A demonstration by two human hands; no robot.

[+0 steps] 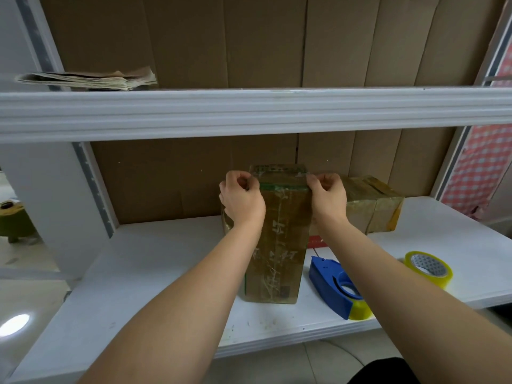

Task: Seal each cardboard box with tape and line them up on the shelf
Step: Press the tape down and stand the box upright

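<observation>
Two hands work the far end of one long cardboard box, and that box is the thing the next move turns on. It lies on the white shelf with its long axis running near to far, its near end close to the shelf's front edge and its far end toward the cardboard backing. A second, tape-wrapped box sits just beside it on the right, farther back. The left hand and right hand sit level at the far top corners, fingers curled and pinching at the edge, apparently a strip of clear tape; the tape itself is too faint to confirm. Neither hand is nearer. Near right lie a blue tape dispenser and, beyond it, a yellow tape roll, both apart from the box.
</observation>
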